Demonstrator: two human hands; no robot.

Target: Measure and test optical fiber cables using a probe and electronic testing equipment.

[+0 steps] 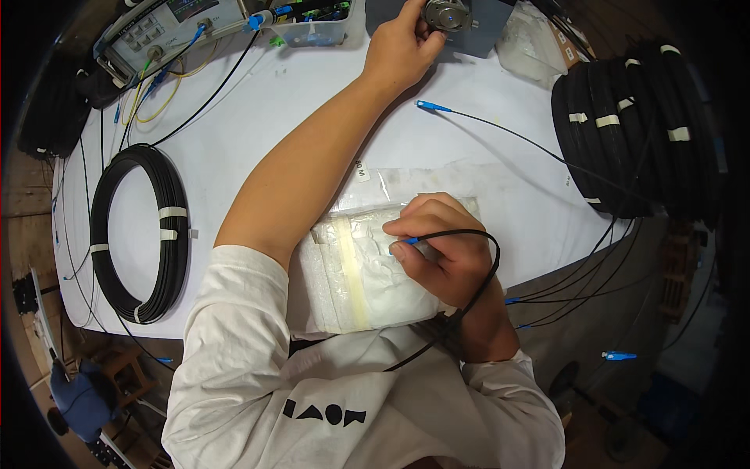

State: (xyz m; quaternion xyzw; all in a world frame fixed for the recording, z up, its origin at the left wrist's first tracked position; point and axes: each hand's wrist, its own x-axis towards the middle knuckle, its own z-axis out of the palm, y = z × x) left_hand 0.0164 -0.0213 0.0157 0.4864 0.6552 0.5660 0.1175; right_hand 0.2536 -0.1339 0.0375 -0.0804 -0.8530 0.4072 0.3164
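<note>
Black cable (pixel 478 270) loops out from your right hand (pixel 441 250), arcs over the back of the knuckles and runs down past the wrist toward your lap. Thumb and forefinger pinch its blue-tipped end just above a wad of white wipes (pixel 363 273) taped with a pale strip, lying at the near edge of the white table (pixel 258 117). Right hand closed in a fine pinch on that cable end.

Your left hand (pixel 402 43) is stretched to the far edge of the table, fingers wrapped on a round metal device (pixel 447 14) sitting on a grey base (pixel 480 31). Grip closed around its left side.

Between the two hands: a second thin black lead with a blue connector (pixel 428 105) lies loose on the table. Left of your forearm, a taped coil of black cable (pixel 141 234) lies flat. Far right, a stack of black coils (pixel 633 125) with white tape bands. Top left, a grey test instrument (pixel 168 27) with yellow and blue leads plugged in.
</note>
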